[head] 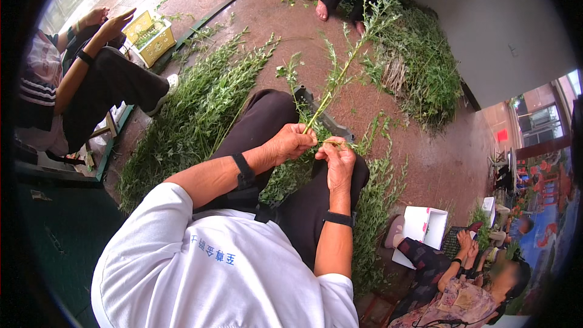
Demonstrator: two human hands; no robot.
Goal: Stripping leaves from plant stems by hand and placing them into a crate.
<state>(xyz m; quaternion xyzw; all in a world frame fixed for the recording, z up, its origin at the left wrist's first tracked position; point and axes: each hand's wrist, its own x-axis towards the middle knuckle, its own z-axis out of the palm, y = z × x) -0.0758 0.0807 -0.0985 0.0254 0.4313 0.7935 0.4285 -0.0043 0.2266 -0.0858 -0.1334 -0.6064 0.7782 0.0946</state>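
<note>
My left hand point(291, 145) pinches the lower end of a long leafy green stem point(334, 84), which slants up and away to the right. Close beside it, the fingertips of my right hand point(338, 159) grip a thin sprig point(342, 144) that reaches towards the left fingers. Whether the sprig is still joined to the stem, I cannot tell. Beyond my hands, between my knees, stands a dark grey plastic crate point(339, 130), partly hidden by my hands and the stem. Loose greens point(284, 184) show below my hands, between my legs.
Cut leafy stalks point(200, 105) lie heaped left of my legs, with more stalks point(375, 218) to the right. A larger pile point(419, 64) rests near the wall. People sit at left and lower right, beside a yellow basket point(159, 44) and a white foam box point(436, 227); another stands ahead.
</note>
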